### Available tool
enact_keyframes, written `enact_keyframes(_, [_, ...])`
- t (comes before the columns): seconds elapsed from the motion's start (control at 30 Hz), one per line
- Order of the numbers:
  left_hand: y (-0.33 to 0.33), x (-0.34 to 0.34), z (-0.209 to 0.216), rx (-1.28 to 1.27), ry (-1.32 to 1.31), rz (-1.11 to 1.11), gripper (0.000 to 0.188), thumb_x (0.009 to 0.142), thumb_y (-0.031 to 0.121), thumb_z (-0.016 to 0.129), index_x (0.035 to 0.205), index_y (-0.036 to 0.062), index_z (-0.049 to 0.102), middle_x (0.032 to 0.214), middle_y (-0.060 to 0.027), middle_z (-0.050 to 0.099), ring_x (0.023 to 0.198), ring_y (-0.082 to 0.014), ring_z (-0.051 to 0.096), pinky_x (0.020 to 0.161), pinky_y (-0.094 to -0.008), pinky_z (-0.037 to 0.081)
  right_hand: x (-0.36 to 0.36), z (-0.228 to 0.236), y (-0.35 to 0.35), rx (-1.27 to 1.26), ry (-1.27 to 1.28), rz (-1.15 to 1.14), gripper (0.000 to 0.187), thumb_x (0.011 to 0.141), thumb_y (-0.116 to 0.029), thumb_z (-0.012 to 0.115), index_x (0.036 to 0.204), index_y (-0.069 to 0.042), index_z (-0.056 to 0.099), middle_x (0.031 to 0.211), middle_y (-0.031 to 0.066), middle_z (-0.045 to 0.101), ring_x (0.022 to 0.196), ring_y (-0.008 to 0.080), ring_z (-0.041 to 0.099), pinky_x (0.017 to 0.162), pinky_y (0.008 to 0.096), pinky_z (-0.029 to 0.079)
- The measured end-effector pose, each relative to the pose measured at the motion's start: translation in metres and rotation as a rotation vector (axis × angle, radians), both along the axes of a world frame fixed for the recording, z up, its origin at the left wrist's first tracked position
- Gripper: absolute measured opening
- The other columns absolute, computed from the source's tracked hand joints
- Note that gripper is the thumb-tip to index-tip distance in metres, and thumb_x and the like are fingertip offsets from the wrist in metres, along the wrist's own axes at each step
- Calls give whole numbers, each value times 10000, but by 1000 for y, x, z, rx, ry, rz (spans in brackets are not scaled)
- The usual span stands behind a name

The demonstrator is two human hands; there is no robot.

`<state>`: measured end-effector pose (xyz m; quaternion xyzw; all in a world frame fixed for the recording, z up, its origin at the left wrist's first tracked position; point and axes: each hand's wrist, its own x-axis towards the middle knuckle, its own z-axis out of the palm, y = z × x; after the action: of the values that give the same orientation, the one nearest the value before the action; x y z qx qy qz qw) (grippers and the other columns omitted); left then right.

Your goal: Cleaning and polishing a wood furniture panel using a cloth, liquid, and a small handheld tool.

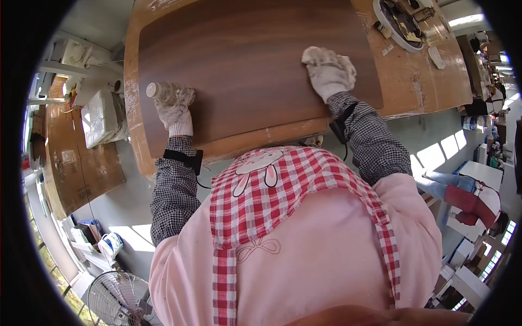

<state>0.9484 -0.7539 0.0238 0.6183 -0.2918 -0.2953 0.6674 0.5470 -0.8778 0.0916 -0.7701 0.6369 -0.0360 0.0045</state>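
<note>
A dark brown wood-grain panel (244,65) lies flat on the table in front of me. My left hand (175,106), in a stained white glove, is closed round a small bottle (155,90) with a pale round end pointing left, above the panel's left part. On the panel's right side rests my right hand (329,73), also gloved. Its fingers are curled together against the surface, and whatever they may hold is hidden or blends with the glove.
Tape-covered brown board edges the table (427,81). A round white-rimmed container (401,24) stands at the far right, beside a pale flat piece (436,57). Left of the table is a plastic-wrapped block (103,118); a fan (122,299) stands lower left. Another person (470,198) is off to the right.
</note>
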Motion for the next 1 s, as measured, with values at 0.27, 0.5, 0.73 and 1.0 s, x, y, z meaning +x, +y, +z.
enact_keyframes(0.27, [5, 10, -13, -166, 402, -60, 439, 1016, 202, 469, 1430, 100, 366, 1444, -180, 427, 1295, -383, 468, 1056, -616, 427, 48, 40, 15, 61, 76, 440, 243, 959, -352, 490, 1013, -170, 642, 1091, 56, 670, 1092, 232, 623, 969, 407, 453])
enact_keyframes(0.5, [8, -4, 12, -191, 751, 34, 522, 1038, 353, 295, 1498, 106, 307, 1507, -221, 346, 1387, -485, 326, 1090, -740, 281, 49, 55, 19, 118, 94, 254, 391, 931, -440, 514, 1184, -150, 585, 1173, 83, 615, 1179, 265, 551, 1056, 418, 387])
enact_keyframes(0.73, [9, -8, 26, -148, 871, 61, 498, 1033, 385, 338, 1396, 53, 414, 1358, -239, 471, 1189, -466, 521, 1013, -669, 428, -18, 28, -6, 46, 93, 203, 350, 956, -381, 525, 1232, -169, 559, 1236, 76, 594, 1232, 269, 523, 1072, 407, 375])
enact_keyframes(1.0, [-2, -30, 71, -63, 888, 125, 514, 1027, 241, 292, 1497, 31, 304, 1522, -227, 327, 1378, -480, 343, 1104, -695, 324, 62, 30, 40, 196, 174, 451, 319, 962, -398, 463, 1163, -192, 601, 1188, 56, 622, 1188, 243, 560, 1056, 424, 383])
